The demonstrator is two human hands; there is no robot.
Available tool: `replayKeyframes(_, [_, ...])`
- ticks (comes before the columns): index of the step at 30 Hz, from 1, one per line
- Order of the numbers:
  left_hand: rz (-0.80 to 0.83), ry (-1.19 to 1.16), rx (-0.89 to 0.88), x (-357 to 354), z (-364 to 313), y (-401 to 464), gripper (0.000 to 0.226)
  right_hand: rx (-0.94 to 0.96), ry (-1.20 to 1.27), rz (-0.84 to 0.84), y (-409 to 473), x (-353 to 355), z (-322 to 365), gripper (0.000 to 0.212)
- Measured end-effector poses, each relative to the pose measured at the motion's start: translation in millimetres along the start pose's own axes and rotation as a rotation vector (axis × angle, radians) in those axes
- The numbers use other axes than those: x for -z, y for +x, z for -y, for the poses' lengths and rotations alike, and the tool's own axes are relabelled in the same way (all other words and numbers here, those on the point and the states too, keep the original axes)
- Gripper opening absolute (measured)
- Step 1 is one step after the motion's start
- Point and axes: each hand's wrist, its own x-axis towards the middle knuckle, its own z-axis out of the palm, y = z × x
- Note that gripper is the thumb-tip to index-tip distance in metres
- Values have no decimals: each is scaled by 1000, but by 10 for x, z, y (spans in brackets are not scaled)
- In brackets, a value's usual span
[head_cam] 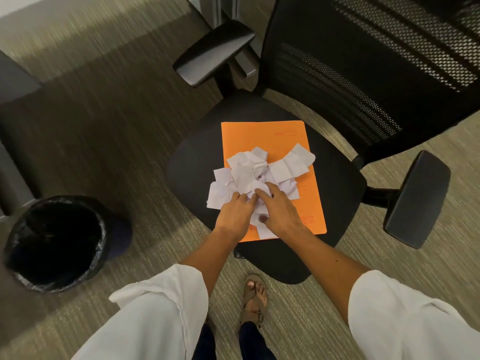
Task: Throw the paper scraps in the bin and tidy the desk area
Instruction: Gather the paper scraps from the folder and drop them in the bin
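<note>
Both hands, left hand (237, 213) and right hand (279, 213), clutch paper scraps (249, 172) on an orange folder (262, 136); its printing is unreadable.

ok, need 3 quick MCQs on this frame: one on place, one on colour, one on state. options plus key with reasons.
1. Where does the pile of paper scraps lie?
A. in the bin
B. on the folder on the chair seat
C. on the carpet

2. What colour is the folder?
A. blue
B. green
C. orange

3. What are the two hands doing?
A. both are on the scraps, gathering them
B. both hang idle at the sides
C. one holds the bin

Key:
1 B: the white scraps sit on the folder, which lies flat on the chair seat; the bin stands apart on the floor to the left.
2 C: the folder is plainly orange.
3 A: the left hand and the right hand both rest on the near edge of the pile, fingers curled into the paper.
</note>
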Motion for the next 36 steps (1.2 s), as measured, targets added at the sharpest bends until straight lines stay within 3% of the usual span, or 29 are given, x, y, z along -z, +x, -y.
replayKeyframes(9, [-133,-127,-11,-54,-52,-40,42,27,227,-134,-51,-103,-207,33])
replayKeyframes(13, [-232,-266,-5,1,-35,-100,28,59,314,-201,-136,-7,-198,32])
replayKeyframes(22, [-371,-356,-12,289,47,-246,30,42,396,-221,-251,370,-138,32])
replayKeyframes(26, [-446,-336,27,397,199,-381,23,163,321,-296,-264,553,-97,31])
replayKeyframes(36, [-729,-412,209,460,1270,-1155,30,282,202,-406,-156,789,673,28])
